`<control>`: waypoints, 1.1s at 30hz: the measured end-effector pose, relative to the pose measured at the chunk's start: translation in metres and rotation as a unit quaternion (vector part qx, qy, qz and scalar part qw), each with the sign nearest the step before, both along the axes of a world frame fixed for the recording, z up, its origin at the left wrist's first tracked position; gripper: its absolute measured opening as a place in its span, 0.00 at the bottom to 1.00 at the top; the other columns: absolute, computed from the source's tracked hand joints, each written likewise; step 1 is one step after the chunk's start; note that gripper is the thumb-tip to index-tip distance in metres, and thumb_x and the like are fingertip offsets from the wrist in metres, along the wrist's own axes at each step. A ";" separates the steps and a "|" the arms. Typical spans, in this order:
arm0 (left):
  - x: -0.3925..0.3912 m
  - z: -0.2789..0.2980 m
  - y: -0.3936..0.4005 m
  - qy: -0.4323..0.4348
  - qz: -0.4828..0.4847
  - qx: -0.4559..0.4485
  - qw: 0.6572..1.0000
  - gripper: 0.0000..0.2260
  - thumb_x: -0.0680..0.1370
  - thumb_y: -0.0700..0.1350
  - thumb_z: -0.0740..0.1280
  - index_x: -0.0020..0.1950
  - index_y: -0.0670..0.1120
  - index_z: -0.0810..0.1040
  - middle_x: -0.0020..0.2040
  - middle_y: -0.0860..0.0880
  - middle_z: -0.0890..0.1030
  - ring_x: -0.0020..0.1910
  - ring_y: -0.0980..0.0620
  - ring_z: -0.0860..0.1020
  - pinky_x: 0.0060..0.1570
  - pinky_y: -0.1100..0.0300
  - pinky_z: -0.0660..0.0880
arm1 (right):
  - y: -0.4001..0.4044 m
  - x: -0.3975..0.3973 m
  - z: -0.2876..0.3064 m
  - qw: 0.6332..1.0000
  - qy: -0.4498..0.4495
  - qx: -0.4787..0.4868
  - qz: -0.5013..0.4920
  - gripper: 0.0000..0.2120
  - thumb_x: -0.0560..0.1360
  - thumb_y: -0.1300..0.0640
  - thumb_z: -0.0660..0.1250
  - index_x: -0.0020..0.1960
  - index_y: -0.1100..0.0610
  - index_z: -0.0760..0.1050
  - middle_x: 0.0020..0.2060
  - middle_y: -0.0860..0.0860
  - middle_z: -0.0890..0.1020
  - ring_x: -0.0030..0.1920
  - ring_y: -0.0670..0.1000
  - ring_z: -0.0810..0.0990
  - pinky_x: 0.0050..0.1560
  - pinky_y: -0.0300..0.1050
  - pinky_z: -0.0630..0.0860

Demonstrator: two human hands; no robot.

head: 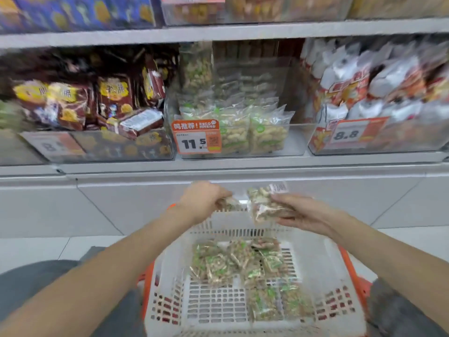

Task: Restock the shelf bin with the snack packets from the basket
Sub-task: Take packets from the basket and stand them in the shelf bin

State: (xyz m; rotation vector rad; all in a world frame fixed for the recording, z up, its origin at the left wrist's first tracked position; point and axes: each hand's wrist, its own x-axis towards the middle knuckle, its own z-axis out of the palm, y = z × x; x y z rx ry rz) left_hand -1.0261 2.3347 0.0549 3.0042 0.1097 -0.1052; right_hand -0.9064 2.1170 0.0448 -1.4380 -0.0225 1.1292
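A white slotted basket (323, 261) with orange trim sits low in front of me, holding several clear peanut snack packets (240, 261) with green labels. My left hand (204, 200) is closed on one packet (227, 203) above the basket's far rim. My right hand (298, 211) grips another packet (263, 205) with a white barcode sticker on it. Both hands hover below the shelf. The clear shelf bin (295, 139), marked with an orange 11.5 price tag (196, 136), holds several of the same packets standing upright.
A bin of brown snack packs (97, 105) stands left of the peanut bin, and a bin of red-and-white bags (379, 93) priced 8.8 stands to the right. Another shelf (218, 32) runs above. A white panel lies below the shelf, with pale floor tiles beside the basket.
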 end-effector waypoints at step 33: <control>0.018 0.041 -0.059 -0.090 0.237 -0.792 0.555 0.20 0.78 0.41 0.65 0.69 0.54 0.69 0.55 0.50 0.82 0.55 0.53 0.80 0.60 0.45 0.74 | 0.035 0.012 0.049 0.970 0.135 0.194 -0.052 0.23 0.69 0.48 0.66 0.58 0.61 0.79 0.53 0.59 0.83 0.45 0.56 0.85 0.48 0.53 0.81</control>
